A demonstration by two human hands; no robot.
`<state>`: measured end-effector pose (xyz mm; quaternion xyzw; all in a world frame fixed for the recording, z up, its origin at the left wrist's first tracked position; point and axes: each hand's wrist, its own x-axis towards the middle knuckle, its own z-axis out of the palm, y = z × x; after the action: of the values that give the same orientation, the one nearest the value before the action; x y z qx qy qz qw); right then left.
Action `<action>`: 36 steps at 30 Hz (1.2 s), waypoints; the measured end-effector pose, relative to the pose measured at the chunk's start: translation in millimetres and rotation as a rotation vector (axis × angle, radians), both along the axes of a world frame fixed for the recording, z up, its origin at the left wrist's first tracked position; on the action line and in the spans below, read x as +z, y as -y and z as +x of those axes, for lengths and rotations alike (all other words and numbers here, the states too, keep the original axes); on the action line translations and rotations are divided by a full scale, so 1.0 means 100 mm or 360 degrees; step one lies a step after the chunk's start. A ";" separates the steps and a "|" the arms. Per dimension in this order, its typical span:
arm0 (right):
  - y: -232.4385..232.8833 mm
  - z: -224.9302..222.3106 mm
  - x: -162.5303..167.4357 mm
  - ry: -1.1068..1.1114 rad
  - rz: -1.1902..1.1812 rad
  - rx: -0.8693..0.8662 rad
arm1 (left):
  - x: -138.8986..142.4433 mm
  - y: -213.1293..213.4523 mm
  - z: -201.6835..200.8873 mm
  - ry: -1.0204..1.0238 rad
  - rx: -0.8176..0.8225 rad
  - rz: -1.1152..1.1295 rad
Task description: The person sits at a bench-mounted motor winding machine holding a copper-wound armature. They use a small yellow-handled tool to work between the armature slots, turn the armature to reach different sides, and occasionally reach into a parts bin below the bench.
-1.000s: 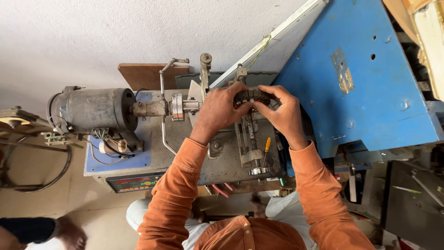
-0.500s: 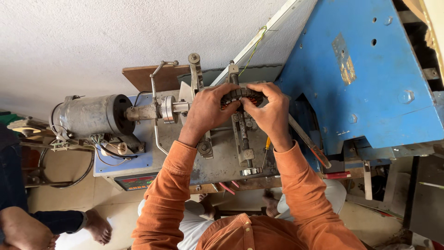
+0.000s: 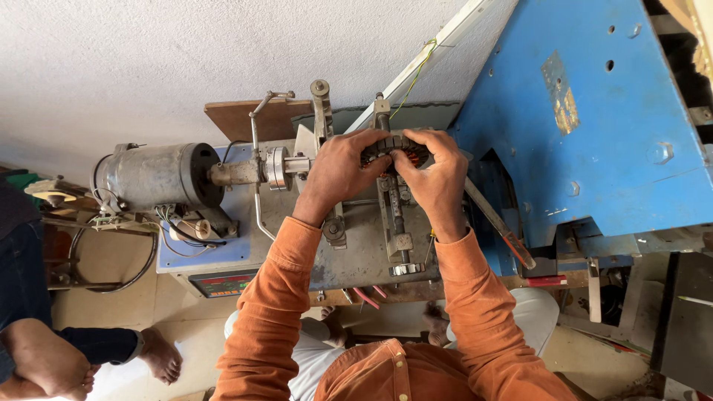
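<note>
Hands in orange sleeves meet over a small dark ring-shaped stator core with copper-coloured windings [image 3: 397, 154], which sits at the top of a grey metal winding machine [image 3: 356, 252], just right of the machine's horizontal steel shaft [image 3: 278, 168]. The left hand [image 3: 338, 172] curls its fingers over the core's left side and grips it; the right hand [image 3: 438, 177] closes its fingers around the right side, thumb underneath, so both hands hold the same part between them. At the shaft's far left end sits a grey cylindrical electric motor [image 3: 160, 177], with loose wires [image 3: 178, 223] hanging below it. A large blue-painted metal panel [image 3: 594, 126] stands just right of the hands. Another person's bare foot [image 3: 152, 355] shows at the lower left on the floor.
</note>
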<state>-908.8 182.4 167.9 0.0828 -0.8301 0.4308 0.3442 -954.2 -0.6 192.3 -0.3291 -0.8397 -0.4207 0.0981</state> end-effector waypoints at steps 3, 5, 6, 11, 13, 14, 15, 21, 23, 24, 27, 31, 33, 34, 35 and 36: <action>-0.05 0.03 0.04 0.0079 -0.0033 0.0075 | 0.00 0.00 0.02 -0.0017 -0.0007 0.0002; -0.08 0.04 0.08 0.0111 -0.0030 0.0138 | 0.02 0.01 0.02 0.0010 0.0003 -0.0012; -0.08 0.05 0.10 0.0107 -0.0005 0.0156 | 0.02 0.01 0.02 0.0061 0.0014 -0.0021; -0.01 0.04 0.11 0.0002 0.0082 0.0045 | 0.05 0.01 0.02 0.0067 0.0027 -0.0053; 0.03 0.05 0.07 -0.0029 0.0073 0.0009 | 0.04 0.01 0.03 0.0082 0.0046 -0.0049; 0.04 0.04 0.07 -0.0025 0.0061 0.0013 | 0.04 0.02 0.02 0.0072 0.0045 -0.0046; 0.04 0.03 0.06 -0.0020 0.0050 0.0013 | 0.03 0.02 0.02 0.0064 0.0039 -0.0043; 0.02 0.03 0.05 0.0023 0.0021 0.0015 | 0.03 0.01 0.02 0.0076 0.0030 -0.0039; 0.03 0.05 0.05 0.0031 0.0018 0.0001 | 0.04 0.00 0.04 0.0114 0.0038 -0.0048; 0.04 0.05 0.06 0.0031 0.0014 -0.0005 | 0.04 0.00 0.05 0.0119 0.0044 -0.0052; 0.04 0.06 0.07 0.0075 -0.0024 0.0004 | 0.02 0.01 0.06 0.0081 0.0035 -0.0062; -0.05 0.09 0.08 0.0133 0.0070 0.0085 | -0.03 0.03 0.06 -0.0227 -0.0032 0.0047; -0.17 0.12 0.08 0.0071 0.0077 0.0227 | -0.06 0.01 0.06 -0.0044 0.0022 -0.0055; -0.25 0.14 0.06 0.0038 0.0078 0.0299 | -0.07 0.01 0.05 0.0046 0.0048 -0.0106; -0.33 0.17 0.04 0.0042 0.0066 0.0255 | -0.06 0.01 0.03 -0.0013 0.0020 -0.0094; -0.41 0.24 0.00 0.0048 0.0056 0.0211 | -0.06 0.01 0.03 -0.0071 -0.0010 -0.0080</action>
<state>-884.5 223.1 168.2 0.1370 -0.8354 0.4391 0.3010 -951.6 -1.4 186.0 -0.3435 -0.8465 -0.3925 0.1071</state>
